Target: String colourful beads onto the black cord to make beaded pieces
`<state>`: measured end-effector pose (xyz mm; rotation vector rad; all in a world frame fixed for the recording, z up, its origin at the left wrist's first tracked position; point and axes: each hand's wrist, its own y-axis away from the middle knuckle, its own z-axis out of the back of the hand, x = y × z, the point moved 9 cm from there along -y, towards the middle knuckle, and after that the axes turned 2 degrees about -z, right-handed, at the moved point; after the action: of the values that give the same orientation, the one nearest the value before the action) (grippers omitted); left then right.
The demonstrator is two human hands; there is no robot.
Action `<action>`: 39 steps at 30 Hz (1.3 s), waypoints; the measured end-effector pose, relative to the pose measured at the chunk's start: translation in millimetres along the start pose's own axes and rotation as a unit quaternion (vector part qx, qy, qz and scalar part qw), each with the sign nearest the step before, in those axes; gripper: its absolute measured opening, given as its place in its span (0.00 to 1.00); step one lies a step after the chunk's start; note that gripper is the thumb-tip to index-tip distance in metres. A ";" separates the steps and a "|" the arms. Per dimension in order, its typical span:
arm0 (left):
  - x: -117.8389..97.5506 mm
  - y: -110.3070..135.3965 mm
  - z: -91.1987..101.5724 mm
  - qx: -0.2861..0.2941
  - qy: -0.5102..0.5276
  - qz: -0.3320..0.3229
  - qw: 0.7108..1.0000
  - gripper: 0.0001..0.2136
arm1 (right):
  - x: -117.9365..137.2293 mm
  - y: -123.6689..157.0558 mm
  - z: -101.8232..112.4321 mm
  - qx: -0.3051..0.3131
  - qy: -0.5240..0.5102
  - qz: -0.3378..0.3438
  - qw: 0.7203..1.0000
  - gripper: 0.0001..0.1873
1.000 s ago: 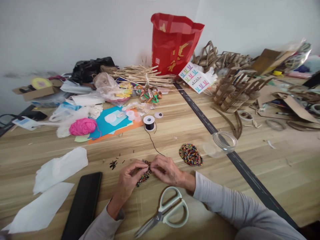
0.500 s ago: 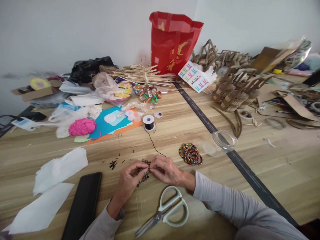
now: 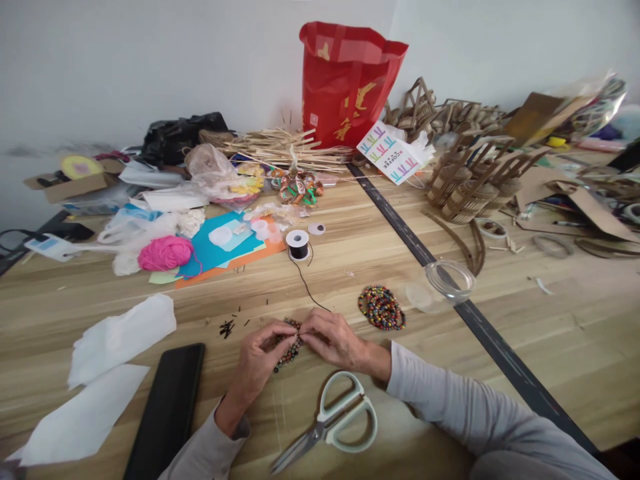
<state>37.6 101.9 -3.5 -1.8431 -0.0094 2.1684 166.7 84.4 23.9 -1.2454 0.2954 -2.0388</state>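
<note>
The left hand (image 3: 257,357) and the right hand (image 3: 334,339) meet fingertip to fingertip low in the middle of the wooden table (image 3: 550,347), and the small multicoloured beaded piece (image 3: 286,353) sits right where they meet. Both hands are closed in a pinch on it: the left takes it from the 9 o'clock side with thumb and forefinger curled over its upper end, and the right comes in from 3 o'clock, its fingers bunched on the same spot. Neither hand is nearer than the other, as both are touching it.

The piece's long axis runs from about 1 o'clock down to 7 o'clock. Its upper end is hidden under the fingertips and its lower end hangs free below the left thumb, resting on or just above the wood — which of the two I cannot tell.

A thin black cord (image 3: 305,283) leaves the pinch point toward 12 o'clock and leads, slightly slack, to the spool of black cord (image 3: 299,244) standing well apart up the table.

At 2 o'clock from the right hand, near but not touching, lies a flat coil of coloured beads (image 3: 381,309). A pair of pale-handled scissors (image 3: 330,423) lies at 6 o'clock, just below the right wrist, and a dark phone (image 3: 167,410) at 8 o'clock from the left hand. A few loose dark bits (image 3: 226,328) are scattered at 10 o'clock.
</note>
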 end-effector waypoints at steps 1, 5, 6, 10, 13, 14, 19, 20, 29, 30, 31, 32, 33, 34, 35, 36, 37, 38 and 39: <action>0.6 0.1 -0.1 0.002 0.000 0.001 1.000 0.02 | 0.1 0.0 -0.2 0.001 0.002 0.000 1.000 0.04; 0.0 -0.1 -0.4 0.005 -0.004 -0.002 1.000 0.02 | 1.1 -0.3 0.2 -0.001 0.004 0.003 1.000 0.04; -0.5 -0.3 -0.4 0.004 -0.003 -0.003 1.000 0.02 | 1.2 -0.4 0.2 -0.001 0.003 0.003 1.000 0.04; -1.4 -1.4 -0.8 0.000 0.006 0.002 1.000 0.01 | 0.6 -0.2 -0.7 0.001 0.009 0.001 1.000 0.03; -0.9 -1.3 -1.1 -0.002 0.011 0.006 1.000 0.01 | 0.6 0.0 -0.3 -0.001 0.013 0.001 1.000 0.02; -0.2 -1.1 -1.1 -0.002 0.011 0.008 1.000 0.01 | 1.0 0.0 0.1 -0.003 0.012 0.002 1.000 0.02; 2.6 0.3 0.0 -0.002 0.009 0.013 1.000 0.01 | 3.3 -0.7 2.4 -0.012 0.007 0.008 1.000 0.03; 2.8 0.4 0.2 -0.002 0.007 0.014 1.000 0.01 | 3.4 -0.7 2.2 -0.011 0.008 0.008 1.000 0.03; 2.4 -0.3 0.4 -0.006 0.000 0.014 1.000 0.01 | 1.4 0.6 1.0 -0.009 0.012 0.007 1.000 0.03; 2.6 -0.2 0.4 -0.006 0.001 0.013 1.000 0.01 | 1.5 0.6 1.3 -0.010 0.011 0.007 1.000 0.03; 2.9 -0.1 0.4 -0.005 0.001 0.012 1.000 0.01 | 1.6 0.5 1.4 -0.011 0.010 0.007 1.000 0.03; 3.2 0.0 0.4 -0.004 -0.001 0.013 1.000 0.01 | 1.7 0.5 1.6 -0.012 0.010 0.007 1.000 0.03; 3.3 0.1 0.3 -0.003 -0.003 0.013 1.000 0.01 | 1.8 0.4 1.9 -0.013 0.009 0.007 1.000 0.03; 3.2 0.2 0.0 -0.001 -0.004 0.012 1.000 0.01 | 2.0 0.4 2.2 -0.015 0.008 0.008 1.000 0.03; 3.1 0.2 -0.4 0.002 -0.004 0.012 1.000 0.01 | 2.2 0.4 2.4 -0.017 0.007 0.009 1.000 0.03; 3.0 0.2 -0.5 0.003 -0.003 0.011 1.000 0.01 | 2.3 0.4 2.6 -0.018 0.006 0.010 1.000 0.03; 2.9 0.2 -0.5 0.002 -0.001 0.011 1.000 0.01 | 2.3 0.3 2.6 -0.019 0.005 0.009 1.000 0.04; 2.8 0.2 -0.4 0.002 0.000 0.010 1.000 0.01 | 2.3 0.2 2.7 -0.019 0.004 0.009 1.000 0.04; 2.8 0.2 -0.3 0.001 0.000 0.010 1.000 0.02 | 2.4 0.1 2.6 -0.019 0.003 0.009 1.000 0.04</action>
<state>37.4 102.3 -6.4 -1.8499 0.0116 2.1813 168.2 83.2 26.7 -1.2563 0.3467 -2.0306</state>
